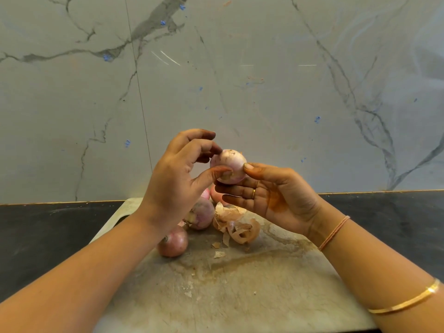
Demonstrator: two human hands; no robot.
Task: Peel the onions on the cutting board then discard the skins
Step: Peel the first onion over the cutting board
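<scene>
Grey marble wall [264, 80] with dark veins fills the upper frame; below it a black desk [48, 231] carries a pale, stained cutting board [252, 284].

Held onion [229, 164]: centre of frame, raised above the board. Small, round, pale pink-white, smooth, with a few brown specks near its top.

Left hand [175, 181]: curled, thumb and a fingertip pinching the onion's left side.

Right hand [271, 198]: palm up, fingers under the onion, thumb tip pressed to its right side.

On the board, lower centre: a reddish onion in its skin [173, 241], and a purplish onion [200, 213] just behind it. More pink bulbs show behind the hands, partly hidden. A heap of papery tan skins [237, 224] lies beside them on the right, with loose flakes [219, 254] nearby.
</scene>
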